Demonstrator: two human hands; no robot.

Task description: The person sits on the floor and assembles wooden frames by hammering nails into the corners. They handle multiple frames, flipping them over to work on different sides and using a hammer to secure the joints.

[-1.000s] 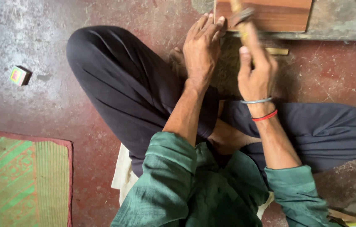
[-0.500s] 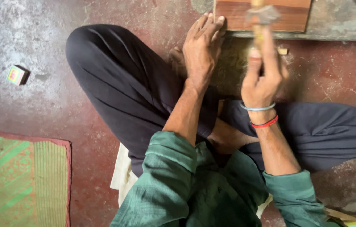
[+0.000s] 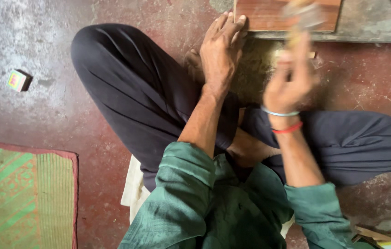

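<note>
I sit cross-legged on a red floor in dark trousers and a green shirt. My left hand lies flat, fingers apart, with its fingertips pressing the near left corner of a reddish wooden board at the top edge. My right hand, blurred by motion and wearing a blue and a red wristband, is shut on the wooden handle of a hammer, whose head hangs blurred over the board.
A small colourful box lies on the floor at the left. A green and orange woven mat fills the lower left corner. Wood scraps lie at the lower right. A grey slab runs along the top right.
My right hand has swung the hammer up and to the right, from low over the board's edge to raised above it. My left hand stays put on the board's corner.
</note>
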